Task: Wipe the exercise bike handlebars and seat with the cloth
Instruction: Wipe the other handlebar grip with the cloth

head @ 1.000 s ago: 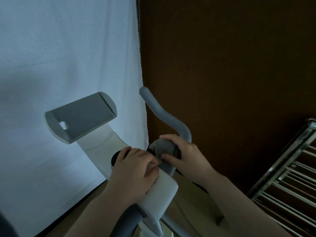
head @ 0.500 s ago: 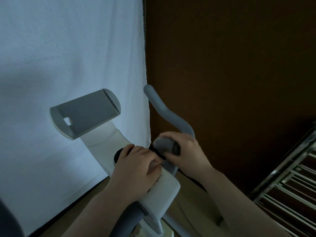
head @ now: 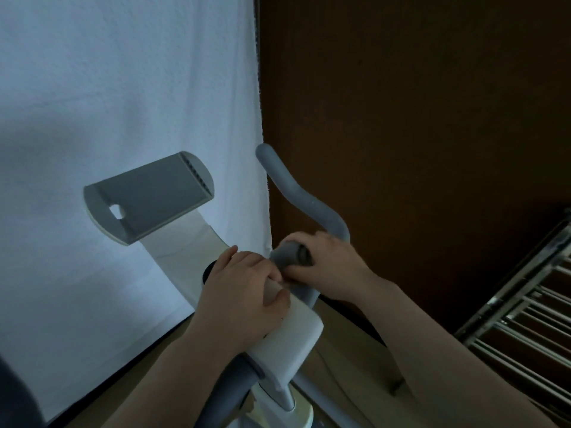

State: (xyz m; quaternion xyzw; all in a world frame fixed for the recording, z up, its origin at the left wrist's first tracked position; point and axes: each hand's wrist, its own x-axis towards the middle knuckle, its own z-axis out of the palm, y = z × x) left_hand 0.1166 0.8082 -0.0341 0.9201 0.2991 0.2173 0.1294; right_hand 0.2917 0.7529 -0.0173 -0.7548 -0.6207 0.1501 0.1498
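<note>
The exercise bike's white stem [head: 290, 338] rises from the bottom centre, topped by a grey tablet holder [head: 151, 199]. A grey handlebar [head: 296, 193] curves up and away on the right. A grey cloth [head: 287, 251] is bunched round the base of that bar, and my right hand [head: 332, 267] grips it there, thumb underneath. My left hand [head: 244, 291] lies over the white stem beside it with its fingers curled round the housing. Another grey bar section [head: 222, 393] shows below the stem. The seat is out of view.
A white sheet [head: 123, 88] hangs behind the bike on the left. A dark brown wall [head: 417, 118] fills the right. A metal rack [head: 525, 307] stands at the right edge over wooden floor [head: 346, 350].
The bike and both hands sit slightly higher in the view. My right hand keeps its grip on the cloth at the bar's base; my left hand stays on the stem.
</note>
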